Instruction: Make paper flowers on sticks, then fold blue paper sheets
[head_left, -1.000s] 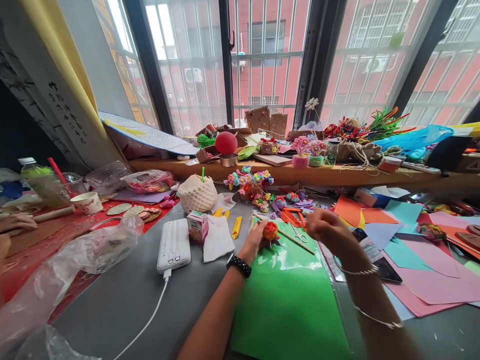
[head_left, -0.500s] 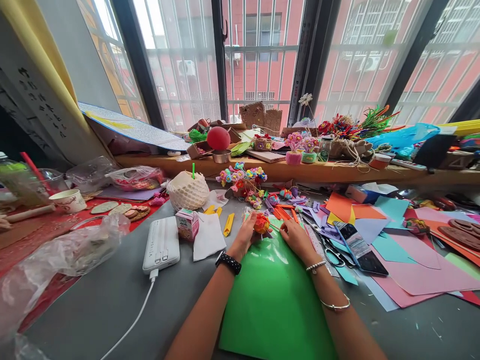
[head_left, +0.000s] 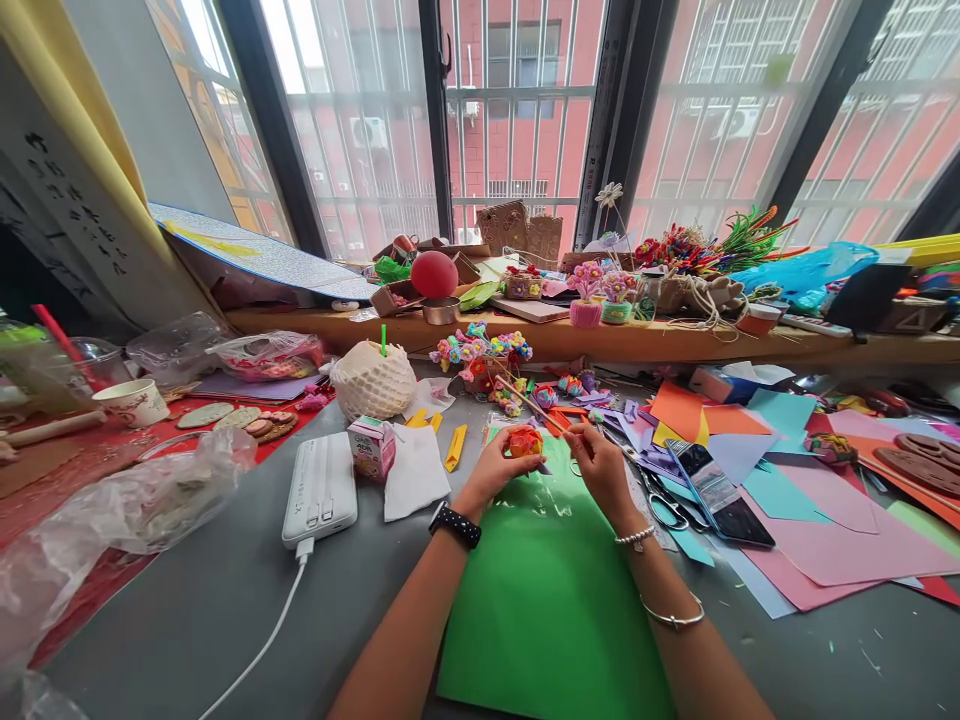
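Paper flower (head_left: 523, 441), orange and yellow, is gripped by the fingers of the left hand (head_left: 491, 470), above the green sheet (head_left: 559, 610) on the gray tabletop (head_left: 217, 600). Fingers of the right hand (head_left: 604, 472) pinch a thin stick (head_left: 532, 405), which slants away toward the crocheted flowers (head_left: 480, 350). Scissors (head_left: 673, 510) lie near the smartphone (head_left: 720, 492), right of both hands.

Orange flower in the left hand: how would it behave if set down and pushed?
The orange flower looks like layered folded paper, so it's probably light and easily crushed. Its rounded outline suggests it may roll when nudged. The green sheet below looks glossy, so it might slide there too.
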